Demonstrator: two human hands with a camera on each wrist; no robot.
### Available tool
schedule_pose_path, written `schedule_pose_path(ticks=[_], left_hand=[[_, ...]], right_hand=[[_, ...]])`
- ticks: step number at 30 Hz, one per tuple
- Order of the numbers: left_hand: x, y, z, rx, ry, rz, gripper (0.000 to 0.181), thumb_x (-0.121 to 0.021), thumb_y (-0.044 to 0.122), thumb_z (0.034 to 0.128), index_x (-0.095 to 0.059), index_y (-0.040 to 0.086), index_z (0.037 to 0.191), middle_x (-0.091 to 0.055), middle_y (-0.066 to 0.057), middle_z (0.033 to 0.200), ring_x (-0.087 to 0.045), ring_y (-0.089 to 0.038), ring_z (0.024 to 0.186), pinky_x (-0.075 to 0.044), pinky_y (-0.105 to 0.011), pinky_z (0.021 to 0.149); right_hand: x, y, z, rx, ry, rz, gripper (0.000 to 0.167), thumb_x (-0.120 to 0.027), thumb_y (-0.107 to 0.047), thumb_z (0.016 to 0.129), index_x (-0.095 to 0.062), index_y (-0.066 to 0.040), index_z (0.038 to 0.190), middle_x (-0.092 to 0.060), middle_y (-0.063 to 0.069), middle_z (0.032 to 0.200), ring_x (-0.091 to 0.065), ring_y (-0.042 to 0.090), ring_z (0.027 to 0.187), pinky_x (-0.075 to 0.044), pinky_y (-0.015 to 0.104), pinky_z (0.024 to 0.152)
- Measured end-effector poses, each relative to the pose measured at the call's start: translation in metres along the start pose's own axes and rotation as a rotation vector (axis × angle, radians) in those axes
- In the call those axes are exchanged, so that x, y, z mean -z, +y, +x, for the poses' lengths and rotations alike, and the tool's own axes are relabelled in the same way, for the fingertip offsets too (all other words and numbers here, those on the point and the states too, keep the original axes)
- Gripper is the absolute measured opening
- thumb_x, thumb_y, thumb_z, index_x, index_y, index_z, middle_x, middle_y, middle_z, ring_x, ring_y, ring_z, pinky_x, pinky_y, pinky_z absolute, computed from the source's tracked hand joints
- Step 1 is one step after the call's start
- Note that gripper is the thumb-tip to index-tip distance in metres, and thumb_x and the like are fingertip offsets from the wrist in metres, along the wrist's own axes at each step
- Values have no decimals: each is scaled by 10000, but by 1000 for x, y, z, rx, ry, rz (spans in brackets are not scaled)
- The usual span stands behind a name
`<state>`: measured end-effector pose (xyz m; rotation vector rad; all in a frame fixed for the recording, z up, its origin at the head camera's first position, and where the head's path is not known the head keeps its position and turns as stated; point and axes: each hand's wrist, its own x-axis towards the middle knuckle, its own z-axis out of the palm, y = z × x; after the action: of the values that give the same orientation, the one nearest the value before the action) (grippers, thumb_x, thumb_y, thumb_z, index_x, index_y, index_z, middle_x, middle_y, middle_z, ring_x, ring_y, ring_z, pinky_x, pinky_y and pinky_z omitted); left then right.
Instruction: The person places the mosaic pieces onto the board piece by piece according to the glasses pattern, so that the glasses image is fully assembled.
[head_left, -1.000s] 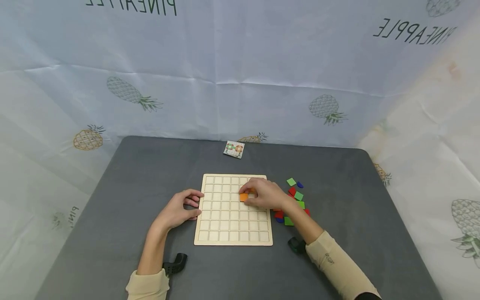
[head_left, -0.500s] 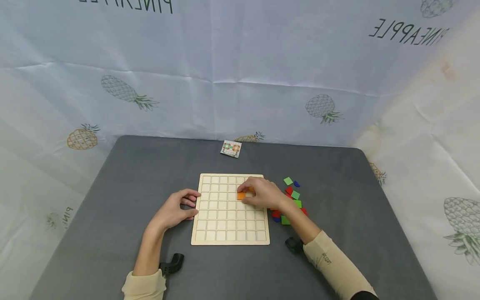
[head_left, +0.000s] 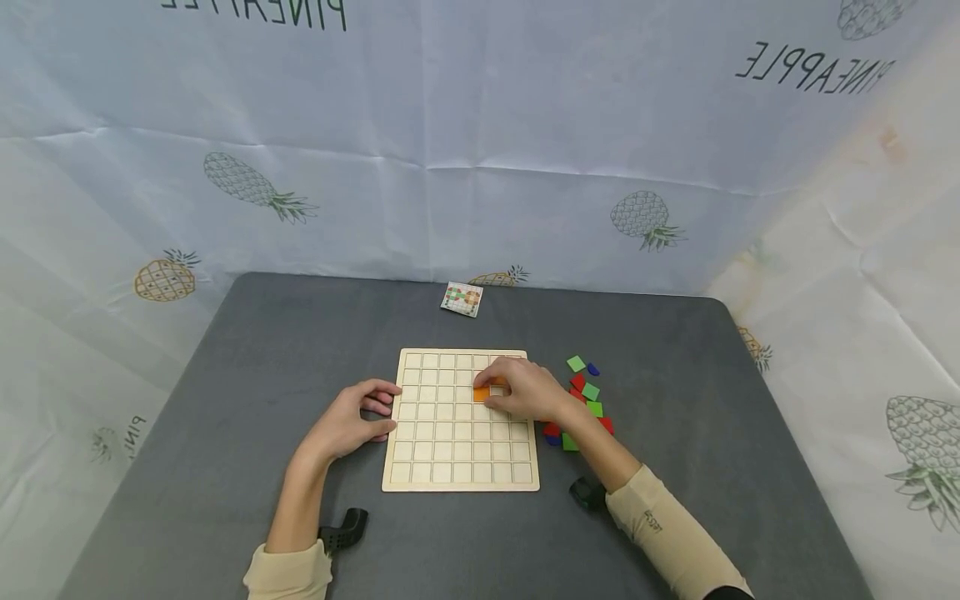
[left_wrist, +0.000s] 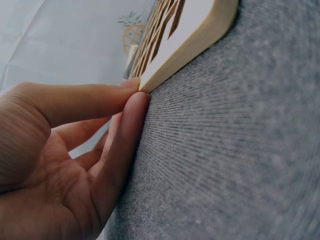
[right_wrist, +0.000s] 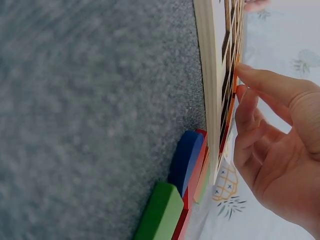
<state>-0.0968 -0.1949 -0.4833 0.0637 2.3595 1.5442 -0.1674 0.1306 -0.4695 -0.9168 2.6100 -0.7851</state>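
The pale wooden grid board lies flat on the table, marked into small square cells. At its left edge is my left hand. Its thumb and a finger pinch the board's rim in the left wrist view. Over the upper right cells, my right hand holds an orange square tile between thumb and fingers, down at the grid. More orange shows beneath that hand, partly hidden. In the right wrist view, the right fingertips touch the orange piece at the board's surface.
Loose green, red and blue pieces, including a green square and a blue piece, lie right of the board. A small patterned card sits near the back edge of the grey table. Pineapple-print cloth hangs behind.
The head view has shifted slightly, carrying the whole scene a little left. Both hands keep their places at the board, and the orange tile stays in the same cell area.
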Motion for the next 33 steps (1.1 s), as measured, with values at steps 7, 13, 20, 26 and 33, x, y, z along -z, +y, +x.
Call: schedule_pose_path(ticks=[7, 13, 20, 26, 33], left_hand=[[1, 0, -1, 1, -4, -6, 490, -783, -79, 918, -643, -30, 1385, -601, -237, 1259, -645, -284, 1063, -672, -312, 730], [0, 0, -1, 1, -11, -11, 489, -783, -72, 923, -641, -26, 1388, -599, -236, 1264, -643, -283, 1071, -672, -318, 733], [1, -2, 0, -6, -11, -17, 491, -782, -77, 922, -639, -32, 1389, -599, -242, 1266, -641, -287, 1072, -672, -320, 732], [1, -2, 0, -5, -8, -16, 492, -780, -84, 918, -639, -34, 1386, -599, -242, 1262, -641, -290, 1071, -670, -311, 730], [1, -1, 0, -3, -7, -14, 494, -777, -89, 917, -636, -39, 1388, -598, -243, 1260, -638, -288, 1070, -670, -309, 729]], right_hand=[[7, 1, -7, -12, 24, 60, 259, -837, -190, 963, -811, -221, 1220, -757, -31, 1243, -550, 67, 742, -469, 219, 656], [14, 10, -19, -29, 44, 112, 301, -836, -187, 968, -791, -155, 1264, -743, 37, 1287, -559, 81, 735, -503, 230, 673], [29, 26, -38, -71, 62, 208, 320, -820, -160, 979, -771, -101, 1289, -729, 103, 1250, -583, 97, 692, -539, 247, 630], [38, 41, -56, -123, 107, 218, 347, -826, -147, 971, -764, -90, 1307, -731, 119, 1282, -600, 101, 686, -531, 254, 593], [47, 59, -75, -176, 133, 207, 349, -827, -126, 966, -758, -64, 1302, -736, 150, 1281, -623, 111, 713, -556, 254, 624]])
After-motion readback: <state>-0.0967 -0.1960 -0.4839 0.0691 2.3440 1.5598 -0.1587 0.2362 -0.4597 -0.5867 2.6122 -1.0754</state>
